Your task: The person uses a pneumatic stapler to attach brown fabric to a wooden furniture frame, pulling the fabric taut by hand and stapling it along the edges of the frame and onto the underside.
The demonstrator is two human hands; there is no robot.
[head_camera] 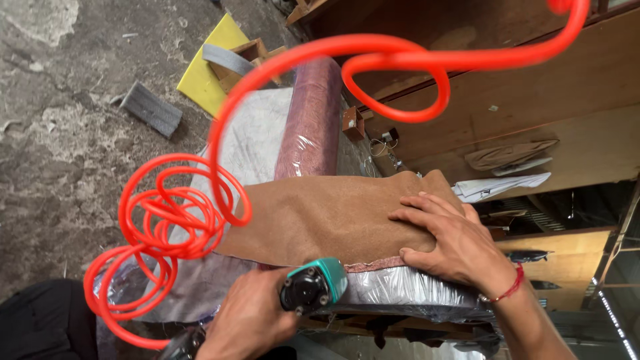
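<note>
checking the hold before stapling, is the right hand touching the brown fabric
Touching. The head view shows the right hand lying flat, fingers spread, pressed on the brown fabric with no gap beneath.

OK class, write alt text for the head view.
A right hand presses brown fabric flat on a plastic-wrapped cushion, while the left hand grips a teal pneumatic stapler at its edge. A coiled orange air hose loops overhead.
</note>
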